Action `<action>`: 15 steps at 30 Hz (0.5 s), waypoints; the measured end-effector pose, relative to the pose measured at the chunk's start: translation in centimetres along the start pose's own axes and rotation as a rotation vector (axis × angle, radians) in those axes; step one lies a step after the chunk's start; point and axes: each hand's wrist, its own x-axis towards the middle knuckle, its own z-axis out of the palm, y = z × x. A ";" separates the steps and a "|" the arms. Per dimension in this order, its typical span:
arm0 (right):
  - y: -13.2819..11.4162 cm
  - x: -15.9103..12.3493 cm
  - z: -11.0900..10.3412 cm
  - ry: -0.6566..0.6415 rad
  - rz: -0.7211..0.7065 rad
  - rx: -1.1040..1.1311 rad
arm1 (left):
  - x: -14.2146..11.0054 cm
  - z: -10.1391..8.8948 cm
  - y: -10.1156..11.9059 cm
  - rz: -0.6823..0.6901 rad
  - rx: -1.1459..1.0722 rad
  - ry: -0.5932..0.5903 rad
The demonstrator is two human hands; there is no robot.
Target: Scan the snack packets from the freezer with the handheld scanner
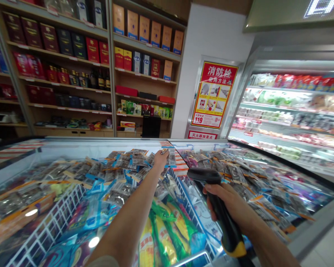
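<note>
My right hand is wrapped around the grip of a black barcode scanner with a yellow band near its base. The scanner's head points left, toward the far middle of the freezer. My left arm is stretched forward, and my left hand pinches a small flat snack packet with a blue edge, held upright near the striped divider. Around that hand lie many similar packets. Below my left forearm, green and yellow corn packs fill a white wire basket section.
A white wire divider runs along the left of the freezer. More packets cover the right-hand section. Behind stand shelves of boxed bottles, a red fire-hydrant poster and a lit refrigerated display.
</note>
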 end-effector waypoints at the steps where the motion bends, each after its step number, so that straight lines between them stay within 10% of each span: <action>1: 0.0 0.0 0.0 -0.002 0.001 0.000 | 0.0 0.0 0.0 -0.007 -0.004 -0.002; 15: -0.5 0.5 0.0 0.047 -0.030 -0.040 | -0.3 0.1 0.3 -0.118 -0.088 -0.030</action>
